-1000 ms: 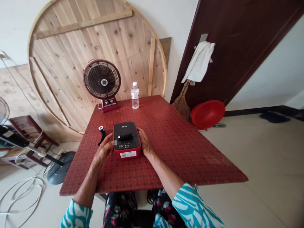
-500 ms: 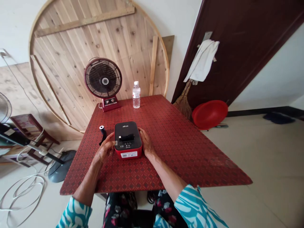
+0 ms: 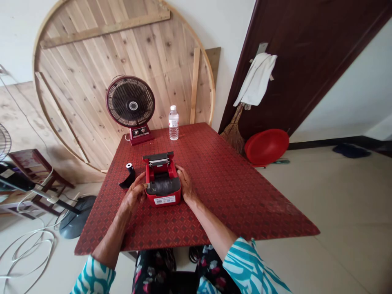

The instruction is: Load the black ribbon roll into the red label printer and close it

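Observation:
A small red and black label printer sits on the table in front of me, its black lid raised and tilted back so the inside shows. My left hand grips the printer's left side, the thumb on its left top edge. Against the right side lies my right hand, fingers along the wall and partly hidden behind it. To the left, just beyond my left hand, stands a black roll with a white core and a loose black tail.
Toward the back of the red patterned table stand a red fan and a water bottle. A red basin and a broom are by the door. White cable coils on the floor at left.
The printer's lid has swung up and back, uncovering the inside. Both hands remain at the printer's sides. The black roll's loose tail now spreads farther left.

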Available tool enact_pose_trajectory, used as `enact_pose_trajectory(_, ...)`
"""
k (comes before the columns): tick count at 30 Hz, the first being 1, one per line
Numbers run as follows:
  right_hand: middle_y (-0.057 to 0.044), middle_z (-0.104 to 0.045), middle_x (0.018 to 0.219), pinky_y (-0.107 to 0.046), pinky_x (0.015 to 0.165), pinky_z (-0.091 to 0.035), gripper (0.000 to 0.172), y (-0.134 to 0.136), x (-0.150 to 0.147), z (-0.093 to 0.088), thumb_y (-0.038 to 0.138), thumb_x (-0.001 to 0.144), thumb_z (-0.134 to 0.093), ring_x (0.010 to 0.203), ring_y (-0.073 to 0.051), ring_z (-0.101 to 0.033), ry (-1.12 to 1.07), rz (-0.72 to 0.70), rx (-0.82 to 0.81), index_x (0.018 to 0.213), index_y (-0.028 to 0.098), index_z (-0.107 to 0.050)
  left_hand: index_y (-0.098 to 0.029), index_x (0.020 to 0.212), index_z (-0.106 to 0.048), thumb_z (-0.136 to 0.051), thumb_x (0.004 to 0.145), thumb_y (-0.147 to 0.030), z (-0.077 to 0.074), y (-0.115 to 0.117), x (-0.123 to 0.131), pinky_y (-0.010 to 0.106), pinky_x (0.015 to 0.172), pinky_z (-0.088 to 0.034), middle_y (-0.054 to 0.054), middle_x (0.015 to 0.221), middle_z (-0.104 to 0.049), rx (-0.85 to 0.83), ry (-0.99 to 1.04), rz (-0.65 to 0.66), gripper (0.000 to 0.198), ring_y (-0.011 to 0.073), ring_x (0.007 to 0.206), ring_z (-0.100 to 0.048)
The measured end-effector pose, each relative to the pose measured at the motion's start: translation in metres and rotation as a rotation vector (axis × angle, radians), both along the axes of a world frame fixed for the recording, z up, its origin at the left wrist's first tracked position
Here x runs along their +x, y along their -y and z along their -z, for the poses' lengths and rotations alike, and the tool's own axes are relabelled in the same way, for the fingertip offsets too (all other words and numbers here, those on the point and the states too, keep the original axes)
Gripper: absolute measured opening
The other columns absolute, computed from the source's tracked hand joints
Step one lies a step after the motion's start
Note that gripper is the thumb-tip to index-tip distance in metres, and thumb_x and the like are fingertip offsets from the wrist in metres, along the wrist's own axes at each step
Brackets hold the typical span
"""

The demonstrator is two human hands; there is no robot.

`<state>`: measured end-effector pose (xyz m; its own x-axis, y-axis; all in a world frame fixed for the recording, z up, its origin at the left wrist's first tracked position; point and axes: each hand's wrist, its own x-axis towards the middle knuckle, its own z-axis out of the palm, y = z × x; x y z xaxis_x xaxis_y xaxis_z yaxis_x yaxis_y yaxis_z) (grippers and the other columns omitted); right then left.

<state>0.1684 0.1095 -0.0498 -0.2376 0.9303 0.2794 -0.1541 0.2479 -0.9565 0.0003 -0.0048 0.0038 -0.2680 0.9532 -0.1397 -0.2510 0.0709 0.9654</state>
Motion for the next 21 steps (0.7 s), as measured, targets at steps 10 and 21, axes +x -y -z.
enact_pose_trajectory(10,-0.008,-0.06,0.124,-0.041,0.104,-0.035,0.053,-0.001,-0.001,-0.001,0.06,0.084,-0.041,0.118,-0.023,-0.051,-0.005,-0.007,-0.002,0.116,0.022,-0.059,-0.014,0.139,-0.035,-0.059,0.069,-0.033,-0.004,0.002,-0.001,0.019,0.037,-0.02,-0.009,0.047,-0.046,0.026,-0.092,0.021,0.076,0.0051,0.035,-0.032)
enact_pose_trajectory(21,-0.005,-0.064,0.117,-0.039,0.1,-0.039,0.044,-0.005,-0.002,-0.001,0.055,0.084,-0.043,0.112,-0.022,-0.055,-0.056,-0.012,0.009,0.11,0.026,-0.063,-0.015,0.107,-0.066,-0.065,0.073,-0.041,-0.047,-0.014,-0.013,0.021,0.045,-0.032,-0.002,0.054,-0.055,0.109,-0.639,-0.032,0.043,0.0103,0.045,-0.046)
